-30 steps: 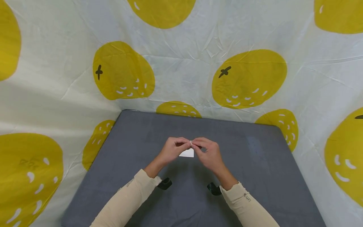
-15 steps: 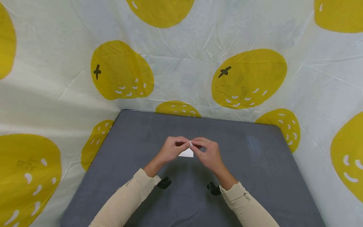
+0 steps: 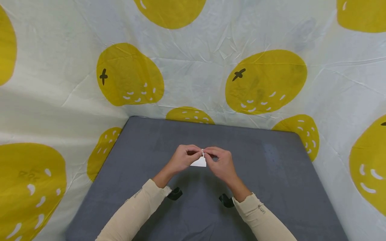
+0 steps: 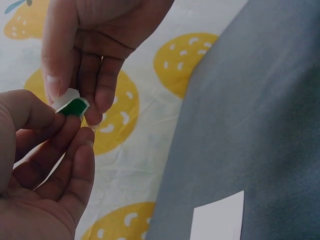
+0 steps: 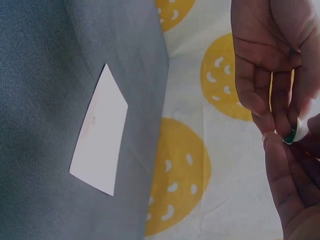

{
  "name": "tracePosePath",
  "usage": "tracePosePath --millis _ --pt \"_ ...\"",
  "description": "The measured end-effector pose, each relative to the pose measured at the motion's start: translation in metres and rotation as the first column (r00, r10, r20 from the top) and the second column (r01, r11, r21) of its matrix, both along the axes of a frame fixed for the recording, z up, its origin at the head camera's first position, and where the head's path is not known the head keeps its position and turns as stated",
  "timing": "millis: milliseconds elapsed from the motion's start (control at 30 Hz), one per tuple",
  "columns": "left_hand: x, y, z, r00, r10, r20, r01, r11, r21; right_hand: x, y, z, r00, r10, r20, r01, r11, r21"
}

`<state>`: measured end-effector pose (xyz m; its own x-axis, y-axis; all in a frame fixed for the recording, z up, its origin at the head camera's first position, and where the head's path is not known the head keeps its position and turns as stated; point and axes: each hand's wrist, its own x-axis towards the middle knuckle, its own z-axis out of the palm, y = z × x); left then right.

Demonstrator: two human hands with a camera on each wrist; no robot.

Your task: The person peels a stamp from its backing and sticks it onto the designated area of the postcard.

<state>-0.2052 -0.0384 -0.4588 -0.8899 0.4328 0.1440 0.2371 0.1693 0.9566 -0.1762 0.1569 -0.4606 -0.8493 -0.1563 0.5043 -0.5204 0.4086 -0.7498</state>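
- Farthest left, the white backdrop cloth [image 3: 81, 67] hangs with its large yellow fruit print; it runs behind everything and on to the right edge.
- Next comes the grey-covered table [image 3: 135, 157], whose far edge meets the cloth.
- My left sleeve [image 3: 135, 214] is cream, with small dark lettering I cannot read; a black object [image 3: 175, 194] shows just beside its cuff.
- My left hand [image 3: 182, 158] is raised above the table, thumb and fingertips pinching one side of a small white-and-green piece [image 4: 73, 106].
- The white card [image 3: 198, 162] lies on the table, behind and below my fingers in the head view; the right wrist view shows a faint reddish mark on it.
- That small piece is held up between my two hands, apart from the card; its green patch has pale, uneven edges, and I cannot tell its material.
- My right hand [image 3: 221, 163] pinches the other side, its fingertips close against my left ones.
- Near the right cuff is another black object [image 3: 226, 201], then my right sleeve [image 3: 266, 217], also cream and lettered.
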Motion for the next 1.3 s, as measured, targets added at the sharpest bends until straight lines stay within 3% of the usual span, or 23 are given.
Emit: tracePosePath --millis 100,333,567,767,900,1300 --pt "0.002 0.002 0.001 0.999 0.031 0.008 -0.031 1.0 0.003 0.002 -0.001 0.001 0.999 -0.027 -0.023 0.027 1.0 0.013" --pt "0.008 0.009 -0.001 0.995 0.082 0.053 -0.084 0.995 0.043 0.004 -0.005 0.004 0.982 -0.104 -0.16 0.125 0.983 0.131" --pt "0.006 0.014 0.001 0.991 0.129 0.032 -0.129 0.992 0.006 0.003 -0.009 0.01 0.966 -0.136 -0.219 0.183 0.961 0.209" --pt "0.005 0.013 0.007 0.991 0.128 0.038 -0.127 0.992 -0.015 0.001 -0.01 0.012 0.952 -0.164 -0.259 0.245 0.914 0.324" --pt "0.003 0.013 0.011 0.991 0.128 0.051 -0.126 0.991 -0.042 0.0 -0.01 0.011 0.946 -0.182 -0.267 0.269 0.901 0.341" --pt "-0.004 0.01 0.016 0.986 0.117 0.118 -0.109 0.992 -0.071 -0.002 -0.007 0.014 0.954 -0.215 -0.208 0.27 0.918 0.292"
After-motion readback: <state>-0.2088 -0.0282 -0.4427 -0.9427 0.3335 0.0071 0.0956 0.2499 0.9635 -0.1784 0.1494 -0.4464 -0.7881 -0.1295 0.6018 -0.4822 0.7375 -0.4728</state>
